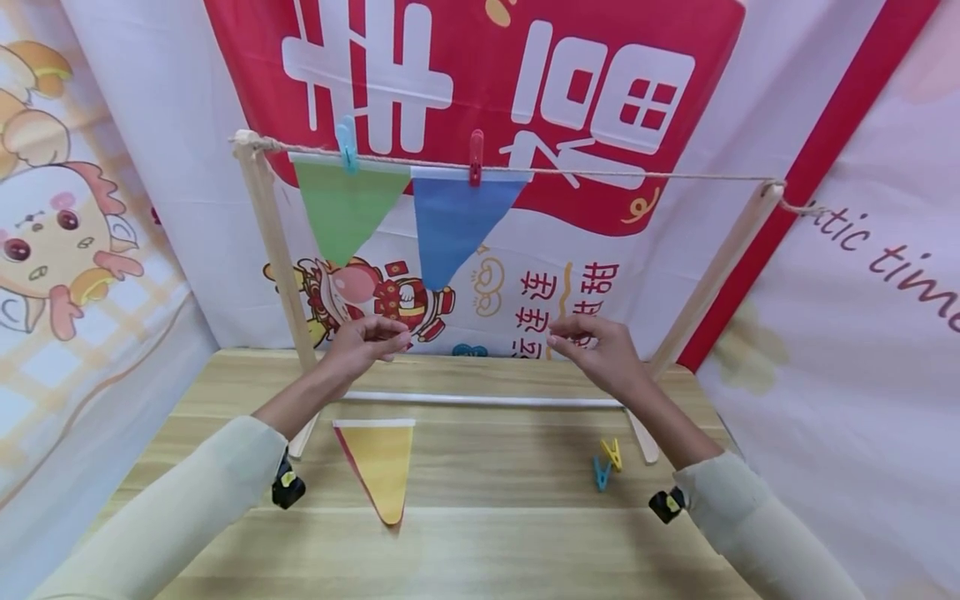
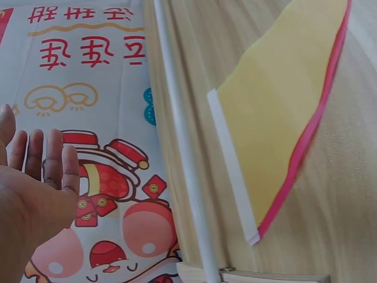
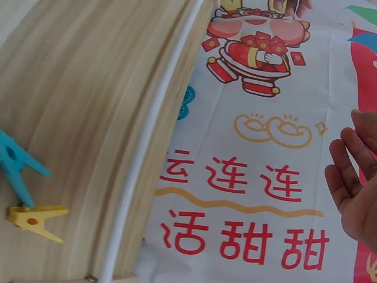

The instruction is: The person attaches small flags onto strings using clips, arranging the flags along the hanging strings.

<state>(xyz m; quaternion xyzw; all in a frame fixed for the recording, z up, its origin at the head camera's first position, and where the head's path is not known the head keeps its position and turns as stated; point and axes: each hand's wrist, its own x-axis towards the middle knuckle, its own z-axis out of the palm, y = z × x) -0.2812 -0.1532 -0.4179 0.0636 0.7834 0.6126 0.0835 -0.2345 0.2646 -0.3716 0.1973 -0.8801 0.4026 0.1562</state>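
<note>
Both hands are raised below the string, apart from each other and holding nothing. My left hand (image 1: 371,343) is under the green pennant (image 1: 348,208), its fingers loosely bent. The right hand (image 1: 596,350) is to the right of the blue pennant (image 1: 461,221), fingers relaxed. A light blue clothespin (image 1: 347,143) clips the green pennant to the string (image 1: 600,172); a red clothespin (image 1: 476,158) clips the blue one. On the table lies a yellow pennant (image 1: 378,467) with a pink-red edge showing from beneath. A yellow clothespin (image 1: 611,455) and a blue clothespin (image 1: 602,473) lie at the right.
Two wooden posts, a left post (image 1: 273,250) and a right post (image 1: 716,275), carry the string. A white rod (image 1: 487,400) joins them low down above the wooden table (image 1: 495,542). Printed cloth (image 1: 225,283) hangs behind and at both sides.
</note>
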